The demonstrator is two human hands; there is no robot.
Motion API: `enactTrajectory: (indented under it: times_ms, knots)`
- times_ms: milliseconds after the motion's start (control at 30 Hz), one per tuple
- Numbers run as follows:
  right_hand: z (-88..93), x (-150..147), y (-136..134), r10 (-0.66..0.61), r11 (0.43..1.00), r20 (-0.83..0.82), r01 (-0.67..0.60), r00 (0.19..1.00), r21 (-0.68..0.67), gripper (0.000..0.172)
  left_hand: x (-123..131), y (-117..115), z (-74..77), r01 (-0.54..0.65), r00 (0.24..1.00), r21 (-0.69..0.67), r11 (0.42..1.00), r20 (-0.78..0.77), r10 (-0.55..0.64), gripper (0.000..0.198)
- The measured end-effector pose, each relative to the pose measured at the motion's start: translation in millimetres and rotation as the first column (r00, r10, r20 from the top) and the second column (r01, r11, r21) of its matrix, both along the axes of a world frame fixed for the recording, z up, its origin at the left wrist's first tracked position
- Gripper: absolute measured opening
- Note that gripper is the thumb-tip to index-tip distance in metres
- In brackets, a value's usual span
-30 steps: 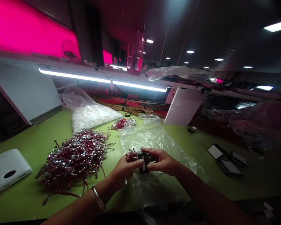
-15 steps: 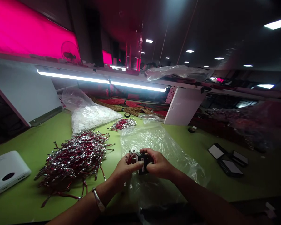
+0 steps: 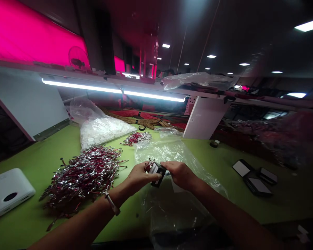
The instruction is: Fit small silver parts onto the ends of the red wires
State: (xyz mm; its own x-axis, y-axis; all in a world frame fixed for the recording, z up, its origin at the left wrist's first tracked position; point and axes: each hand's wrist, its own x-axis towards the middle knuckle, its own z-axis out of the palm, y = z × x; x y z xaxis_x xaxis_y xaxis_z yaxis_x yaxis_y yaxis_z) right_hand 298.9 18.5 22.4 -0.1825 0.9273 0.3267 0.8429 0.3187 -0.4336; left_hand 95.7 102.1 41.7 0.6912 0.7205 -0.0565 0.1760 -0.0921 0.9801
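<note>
Both my hands meet over a clear plastic bag (image 3: 172, 152) on the green table (image 3: 41, 163). My left hand (image 3: 139, 177), with a metal bangle on the wrist, is closed on a small bundle of red wires (image 3: 148, 165) and pinches a small black block (image 3: 157, 171) with its thumb. My right hand (image 3: 179, 173) is closed on the same black block from the right side. A large heap of red wires with shiny metal ends (image 3: 86, 172) lies just left of my left hand.
A white box (image 3: 7, 191) sits at the left edge. A bag of white parts (image 3: 101, 128) and a smaller wire bundle (image 3: 135, 137) lie further back. Flat black-and-white pieces (image 3: 253, 177) lie at the right. A white panel (image 3: 203, 118) stands behind.
Both hands have moved slightly away from me and upward in the view. The black block has tilted between them, its face now turned more upward.
</note>
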Motion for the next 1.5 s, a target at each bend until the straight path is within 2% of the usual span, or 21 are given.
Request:
enactTrajectory:
  times_ms: [167,400,667,1000,1133,1300,1400,1500]
  knots:
    - [-12.4,18,6,-0.031,0.995,0.151,0.017,0.988,0.097,0.046,16,19,9.0,0.102,0.989,0.292,0.951,-0.136,-0.064,0.025]
    - [-22.5,25,6,-0.122,0.98,0.19,0.087,0.974,0.18,0.035,34,28,15.5,0.215,0.961,0.507,0.834,-0.261,-0.089,0.02]
    - [-25.7,23,6,-0.179,0.962,0.163,0.138,0.97,0.235,0.032,41,42,17.7,0.3,0.938,0.594,0.747,-0.326,-0.118,0.019]
    - [-23.5,26,6,-0.264,0.917,0.079,0.224,0.961,0.331,0.039,49,40,44.4,0.307,0.945,0.662,0.683,-0.299,-0.134,0.018]
    - [-24.1,25,4,-0.269,0.907,0.063,0.231,0.961,0.352,0.041,50,40,50.5,0.315,0.942,0.659,0.683,-0.302,-0.143,0.016]
    - [-20.6,25,2,-0.271,0.9,0.032,0.242,0.962,0.362,0.042,51,39,58.1,0.276,0.955,0.635,0.722,-0.265,-0.133,0.018]
    - [-17.3,23,0,-0.253,0.906,0.014,0.232,0.967,0.354,0.043,51,37,59.7,0.242,0.964,0.59,0.77,-0.233,-0.125,0.02]
    - [-14.0,21,-2,-0.236,0.918,0.005,0.221,0.972,0.33,0.042,51,37,54.9,0.214,0.97,0.501,0.839,-0.208,-0.124,0.026]
